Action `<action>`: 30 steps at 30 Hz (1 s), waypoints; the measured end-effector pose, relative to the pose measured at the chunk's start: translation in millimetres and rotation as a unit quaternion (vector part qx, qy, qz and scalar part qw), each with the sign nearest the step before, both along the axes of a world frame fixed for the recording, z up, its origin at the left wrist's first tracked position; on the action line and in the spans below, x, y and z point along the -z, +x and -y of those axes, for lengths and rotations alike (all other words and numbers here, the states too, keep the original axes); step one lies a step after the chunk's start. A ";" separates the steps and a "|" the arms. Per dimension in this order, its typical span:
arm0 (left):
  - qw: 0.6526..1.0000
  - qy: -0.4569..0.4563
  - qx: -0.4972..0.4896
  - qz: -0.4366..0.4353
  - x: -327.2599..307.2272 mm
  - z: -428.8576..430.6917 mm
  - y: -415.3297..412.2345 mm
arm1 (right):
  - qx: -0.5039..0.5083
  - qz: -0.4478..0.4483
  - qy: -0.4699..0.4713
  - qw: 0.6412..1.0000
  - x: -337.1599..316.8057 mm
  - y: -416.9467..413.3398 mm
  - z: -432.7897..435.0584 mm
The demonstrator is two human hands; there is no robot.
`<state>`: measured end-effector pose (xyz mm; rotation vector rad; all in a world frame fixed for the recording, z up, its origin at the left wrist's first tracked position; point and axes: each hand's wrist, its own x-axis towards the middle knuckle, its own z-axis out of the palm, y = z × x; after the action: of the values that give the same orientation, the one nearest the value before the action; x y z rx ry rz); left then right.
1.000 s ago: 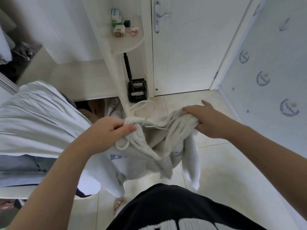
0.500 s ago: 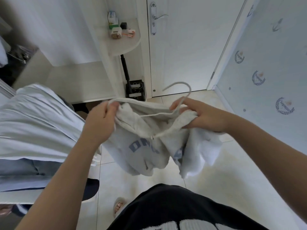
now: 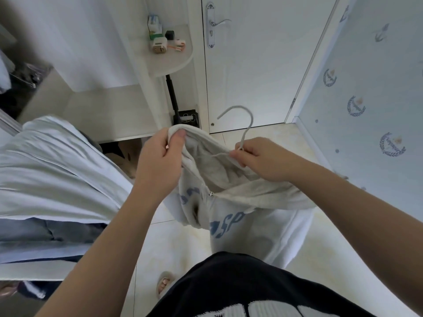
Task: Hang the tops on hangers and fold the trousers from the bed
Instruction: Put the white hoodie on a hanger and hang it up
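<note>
Right now one pale grey top (image 3: 229,216) with blue lettering hangs in the air over the floor (image 3: 183,243), in front of the person and just beside the bed (image 3: 45,168). One thin grey hanger (image 3: 248,121) sits partly inside its neck opening, with the hook standing clear above the cloth. Two bare hands hold the work. The left grip (image 3: 160,156) is curled round the raised edge of the top, thumb pressed over the fabric. The right grip (image 3: 258,156) pinches the hanger at the foot of its hook, where the wire meets the cloth. One foot in a slipper (image 3: 164,284) shows below. On the bed lie a pale sheet and one dark blue garment (image 3: 68,232). The floor is light tile. Beyond stand one white door (image 3: 251,65) with a metal handle (image 3: 219,22), one rounded corner shelf (image 3: 169,58) carrying a few small items, and a blue wall (image 3: 366,88) with printed emblems.
</note>
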<state>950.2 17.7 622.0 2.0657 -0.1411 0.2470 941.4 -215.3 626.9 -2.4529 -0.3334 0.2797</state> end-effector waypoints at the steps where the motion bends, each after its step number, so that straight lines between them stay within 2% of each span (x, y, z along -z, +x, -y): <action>1: 1.000 -0.024 0.004 0.008 -1.8 0.4 -0.9 | -0.010 -0.011 -0.019 1.000 2.0 -1.2 -2.2; 2: 0.999 -0.037 0.013 0.010 -3.1 0.6 -1.4 | -0.014 -0.010 -0.023 1.000 3.3 -2.8 -4.4; 4: 0.998 -0.017 0.058 0.000 -6.3 1.0 -0.7 | -0.001 0.024 0.030 0.999 3.1 -4.5 -6.6; 7: 0.989 0.095 0.114 0.022 -2.4 -5.5 4.3 | 0.022 0.036 0.128 0.991 -3.6 -3.7 -9.2; 9: 0.974 0.170 0.145 0.026 3.8 -12.6 9.0 | 0.016 0.035 0.146 0.988 -7.4 -3.8 -12.6; 12: 0.960 0.205 0.191 0.000 14.5 -16.4 13.1 | 0.024 0.047 0.134 0.990 -8.8 0.0 -17.4; 17: 0.978 0.157 0.133 0.032 27.7 -7.9 10.5 | 0.040 0.070 0.140 0.987 8.3 3.0 -6.4; 19: 0.989 0.117 0.088 0.026 27.9 -6.6 11.1 | 0.074 0.120 0.125 0.982 22.4 0.5 9.7; 21: 0.995 0.083 0.039 0.030 28.9 -10.0 11.6 | 0.185 0.203 0.060 0.960 46.6 -8.6 26.6; 23: 0.998 0.056 -0.005 0.039 29.5 -15.1 11.1 | 0.323 0.219 0.051 0.920 73.8 -25.0 34.7; 24: 0.998 0.044 -0.017 0.042 28.8 -16.6 10.3 | 0.379 0.183 0.080 0.904 85.3 -32.0 35.1; 26: 0.999 0.021 -0.024 0.042 27.1 -17.7 8.1 | 0.435 0.015 0.225 0.872 98.5 -36.4 31.7; 28: 0.999 0.011 -0.023 0.036 25.2 -17.5 5.7 | 0.402 -0.180 0.429 0.789 101.4 -26.8 26.8; 29: 0.999 0.009 -0.017 0.030 25.5 -17.4 4.6 | 0.368 -0.229 0.500 0.750 100.8 -19.5 25.8; 30: 1.000 0.009 -0.007 0.026 26.0 -17.4 2.7 | 0.335 -0.247 0.548 0.726 99.6 -11.6 25.4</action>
<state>952.9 35.1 596.0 2.0794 -0.1615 0.3078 929.8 -240.7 527.3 -1.1086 0.5150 0.2799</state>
